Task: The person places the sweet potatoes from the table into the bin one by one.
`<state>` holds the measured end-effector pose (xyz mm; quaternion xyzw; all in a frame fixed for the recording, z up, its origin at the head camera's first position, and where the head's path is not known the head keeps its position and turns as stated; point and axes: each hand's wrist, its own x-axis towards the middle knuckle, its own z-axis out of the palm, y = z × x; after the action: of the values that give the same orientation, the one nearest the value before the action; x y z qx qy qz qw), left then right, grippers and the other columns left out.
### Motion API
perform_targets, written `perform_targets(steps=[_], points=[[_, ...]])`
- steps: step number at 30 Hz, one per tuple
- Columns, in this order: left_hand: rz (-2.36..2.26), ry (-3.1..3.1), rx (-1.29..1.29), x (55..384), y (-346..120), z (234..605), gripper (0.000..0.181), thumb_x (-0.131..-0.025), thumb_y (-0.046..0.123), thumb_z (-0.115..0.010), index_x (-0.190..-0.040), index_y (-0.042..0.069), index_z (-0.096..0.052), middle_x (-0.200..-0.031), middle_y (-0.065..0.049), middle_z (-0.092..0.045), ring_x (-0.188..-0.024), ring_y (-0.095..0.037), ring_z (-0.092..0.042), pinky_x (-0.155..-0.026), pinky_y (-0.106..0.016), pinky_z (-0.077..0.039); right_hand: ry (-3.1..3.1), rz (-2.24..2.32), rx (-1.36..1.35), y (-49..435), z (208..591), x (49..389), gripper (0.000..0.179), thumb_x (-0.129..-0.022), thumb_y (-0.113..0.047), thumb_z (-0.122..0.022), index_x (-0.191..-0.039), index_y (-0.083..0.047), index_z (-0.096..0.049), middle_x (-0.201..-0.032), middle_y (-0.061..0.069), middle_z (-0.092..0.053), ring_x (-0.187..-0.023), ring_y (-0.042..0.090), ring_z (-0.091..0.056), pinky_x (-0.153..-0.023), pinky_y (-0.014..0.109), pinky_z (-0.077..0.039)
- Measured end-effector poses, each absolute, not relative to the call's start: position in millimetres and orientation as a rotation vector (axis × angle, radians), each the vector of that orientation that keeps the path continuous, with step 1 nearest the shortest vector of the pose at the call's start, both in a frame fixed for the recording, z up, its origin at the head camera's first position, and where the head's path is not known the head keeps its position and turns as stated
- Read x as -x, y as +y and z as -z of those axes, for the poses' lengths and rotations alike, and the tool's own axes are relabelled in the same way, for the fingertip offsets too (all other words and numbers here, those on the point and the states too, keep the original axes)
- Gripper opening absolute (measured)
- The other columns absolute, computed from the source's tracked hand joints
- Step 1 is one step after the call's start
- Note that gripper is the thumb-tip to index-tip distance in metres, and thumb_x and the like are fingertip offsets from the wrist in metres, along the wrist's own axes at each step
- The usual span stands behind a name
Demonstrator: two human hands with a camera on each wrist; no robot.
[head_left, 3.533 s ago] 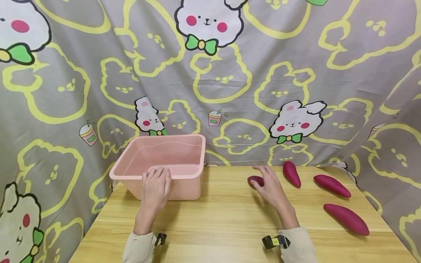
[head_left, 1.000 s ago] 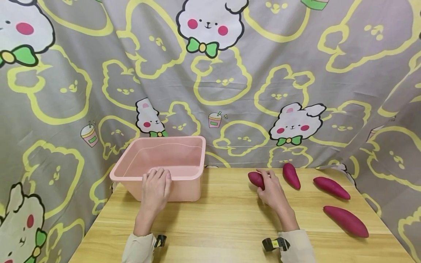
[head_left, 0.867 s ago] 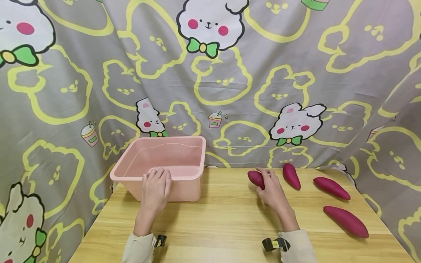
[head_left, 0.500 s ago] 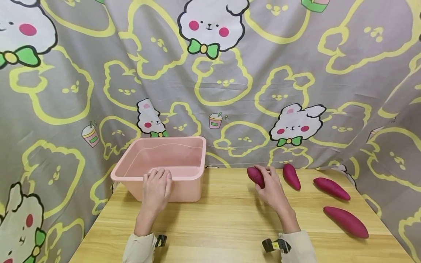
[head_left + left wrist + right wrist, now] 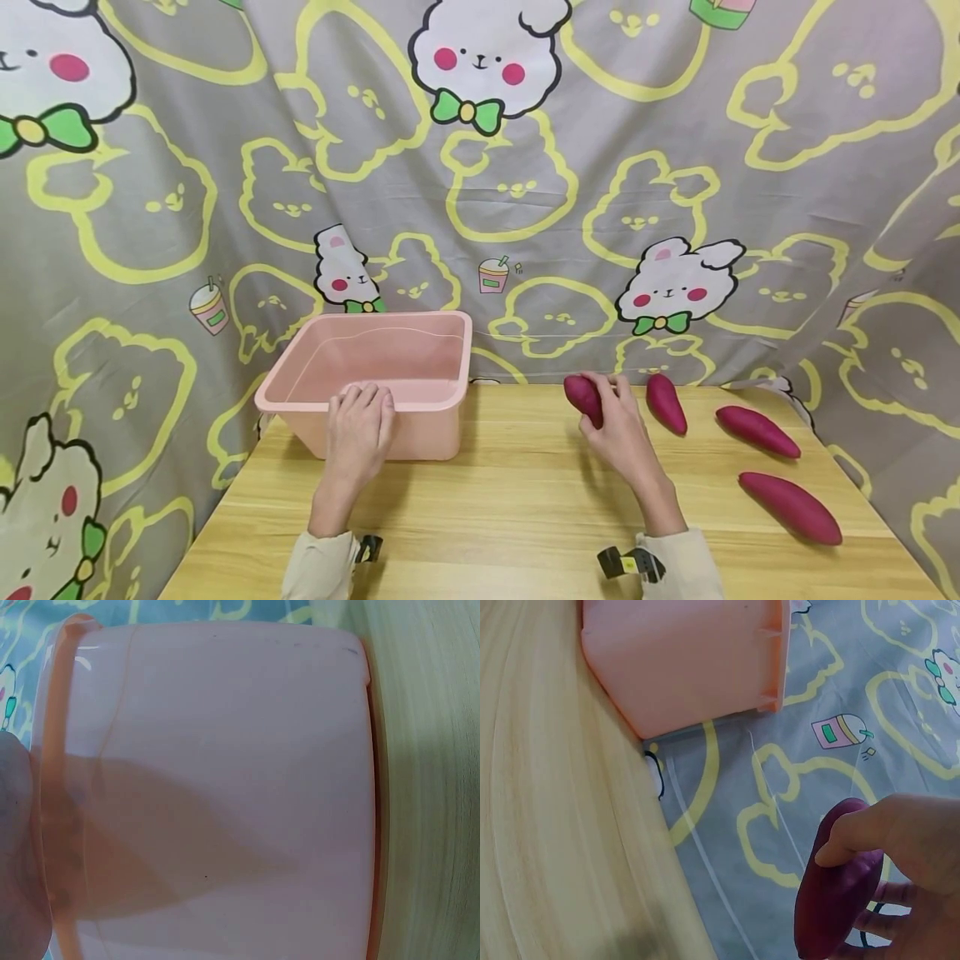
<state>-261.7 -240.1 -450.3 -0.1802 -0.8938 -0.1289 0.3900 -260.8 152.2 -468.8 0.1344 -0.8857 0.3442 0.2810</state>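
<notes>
One sweet potato (image 5: 581, 397), probably firm and lightish, is clamped in the right hand (image 5: 619, 433) over the bench (image 5: 510, 508), best held round its middle; three more sweet potatoes (image 5: 757, 432) lie toward three and four o'clock. At nine, the left hand (image 5: 362, 433) grips the pink tub (image 5: 429, 435) (no contents visible).

The bin (image 5: 423, 435) looks smooth plastic, the sweet potatoes (image 5: 582, 396) matt — the tabletop (image 5: 510, 508) wood-grained, the curtain (image 5: 525, 208) creased cloth.

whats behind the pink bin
Behind the bin hangs the grey patterned cloth, a printed rabbit showing just above the far rim. The bin covers the cloth's lower part there, so anything low behind it cannot be seen.
</notes>
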Motion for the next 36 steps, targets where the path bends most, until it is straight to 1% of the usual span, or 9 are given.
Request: perform_targets(steps=[5,10,13,16,19,22,27,32,36], points=[[0.324,-2.269,0.459,261.2,-240.3,450.1,0.035,-0.107,0.023,-0.033,-0.090,0.009,-0.060,-0.086,-0.009,-0.060,-0.087,-0.036,-0.054,-0.078,-0.050,-0.035,-2.356,-0.915,-0.369,145.5,465.4,259.7,0.064,-0.078,0.005,-0.076,-0.138,-0.004,-0.056,-0.123,0.020,-0.053,-0.110,0.039,-0.057,-0.087,0.057,-0.054],[0.328,-2.269,0.459,260.4,-240.5,450.9,0.034,-0.107,0.022,-0.033,-0.091,0.008,-0.061,-0.088,-0.009,-0.062,-0.087,-0.036,-0.055,-0.078,-0.050,-0.036,-2.356,-0.931,-0.379,139.5,463.9,259.2,0.064,-0.079,0.003,-0.076,-0.139,-0.003,-0.054,-0.124,0.018,-0.056,-0.110,0.035,-0.057,-0.086,0.056,-0.055],[0.332,-2.273,0.458,259.8,-240.7,451.4,0.034,-0.107,0.022,-0.034,-0.091,0.008,-0.061,-0.089,-0.010,-0.062,-0.088,-0.036,-0.055,-0.078,-0.050,-0.036,-2.357,-0.946,-0.384,136.1,463.7,258.8,0.065,-0.080,0.002,-0.076,-0.141,-0.003,-0.053,-0.125,0.019,-0.056,-0.110,0.035,-0.058,-0.086,0.057,-0.055],[0.327,-2.268,0.462,259.5,-240.6,451.7,0.033,-0.106,0.022,-0.035,-0.091,0.008,-0.061,-0.088,-0.009,-0.062,-0.087,-0.036,-0.054,-0.078,-0.050,-0.035,-2.356,-0.958,-0.398,132.5,463.9,257.6,0.068,-0.082,0.000,-0.075,-0.145,-0.005,-0.050,-0.126,0.020,-0.055,-0.107,0.036,-0.060,-0.084,0.056,-0.056],[0.325,-2.260,0.465,259.6,-240.0,451.8,0.031,-0.106,0.021,-0.037,-0.092,0.007,-0.061,-0.088,-0.009,-0.062,-0.087,-0.036,-0.054,-0.078,-0.050,-0.036,-2.355,-0.966,-0.421,128.4,464.4,256.4,0.070,-0.083,-0.002,-0.074,-0.149,-0.011,-0.049,-0.125,0.019,-0.054,-0.105,0.036,-0.061,-0.081,0.054,-0.057],[0.331,-2.257,0.467,260.0,-239.4,451.6,0.031,-0.106,0.021,-0.037,-0.091,0.008,-0.061,-0.087,-0.009,-0.061,-0.086,-0.036,-0.054,-0.078,-0.049,-0.036,-2.351,-0.976,-0.436,124.8,464.2,256.0,0.071,-0.084,-0.004,-0.073,-0.150,-0.015,-0.049,-0.125,0.017,-0.054,-0.103,0.035,-0.062,-0.079,0.053,-0.057],[0.347,-2.256,0.469,260.8,-239.2,451.1,0.032,-0.107,0.021,-0.035,-0.089,0.010,-0.059,-0.085,-0.008,-0.060,-0.084,-0.035,-0.053,-0.078,-0.050,-0.035,-2.342,-1.021,-0.454,119.4,460.4,256.3,0.068,-0.088,-0.007,-0.073,-0.150,-0.013,-0.047,-0.127,0.017,-0.053,-0.102,0.034,-0.063,-0.078,0.052,-0.057],[0.354,-2.267,0.464,261.3,-239.9,450.8,0.034,-0.107,0.022,-0.033,-0.089,0.009,-0.059,-0.086,-0.009,-0.060,-0.086,-0.036,-0.054,-0.079,-0.051,-0.035,-2.336,-1.077,-0.474,113.5,454.4,256.7,0.063,-0.092,-0.010,-0.071,-0.150,-0.012,-0.046,-0.128,0.016,-0.054,-0.100,0.030,-0.063,-0.076,0.046,-0.057],[0.354,-2.278,0.454,260.8,-240.5,450.0,0.036,-0.108,0.024,-0.032,-0.090,0.009,-0.059,-0.086,-0.009,-0.060,-0.087,-0.035,-0.054,-0.080,-0.051,-0.036,-2.321,-1.107,-0.500,108.1,447.6,257.6,0.064,-0.091,-0.010,-0.071,-0.150,-0.012,-0.046,-0.130,0.016,-0.054,-0.100,0.028,-0.061,-0.076,0.043,-0.056]])
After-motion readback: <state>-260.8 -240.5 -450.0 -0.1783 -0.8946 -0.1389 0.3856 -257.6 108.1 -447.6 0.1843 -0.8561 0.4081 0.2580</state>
